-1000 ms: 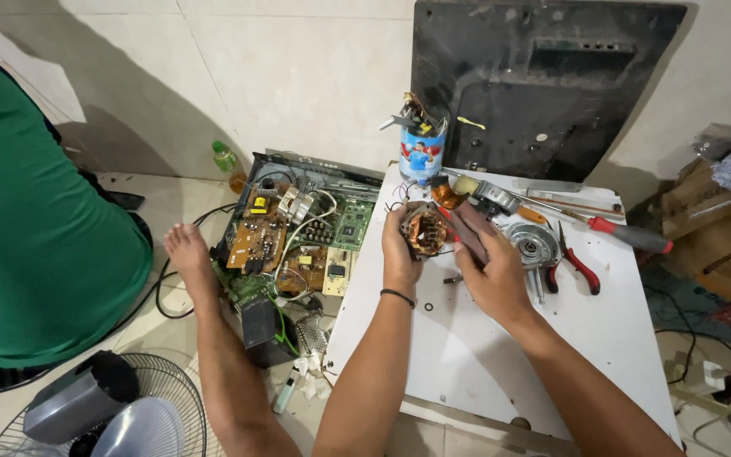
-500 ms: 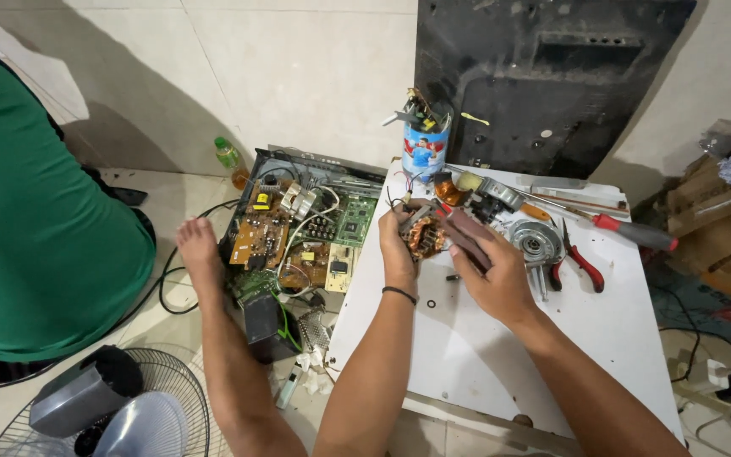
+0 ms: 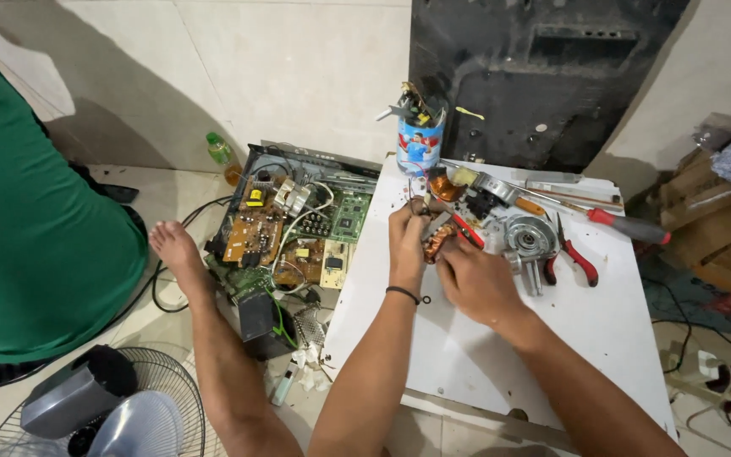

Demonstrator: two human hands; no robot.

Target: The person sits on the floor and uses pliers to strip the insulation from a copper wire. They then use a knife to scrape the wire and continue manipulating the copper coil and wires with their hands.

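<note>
Both my hands meet over the far part of a white board (image 3: 501,338) laid flat as a work surface. My left hand (image 3: 406,241) and my right hand (image 3: 471,279) together grip a small motor stator with copper windings (image 3: 435,241), held between them just above the board. The right hand also seems to hold a red-handled tool (image 3: 465,228) against the stator. Most of the stator is hidden by my fingers.
A tin full of tools (image 3: 420,135), a round metal motor part (image 3: 530,235), red pliers (image 3: 573,258) and a red-handled screwdriver (image 3: 628,224) lie on the board. An open chassis of circuit boards (image 3: 294,224) sits left. A person in green (image 3: 27,211), my leg (image 3: 205,338) and a fan (image 3: 103,406) are nearby.
My hands with the stator have stayed in place, turning it slightly. The view has shifted a little; the foot at left has edged nearer the circuit boards.
</note>
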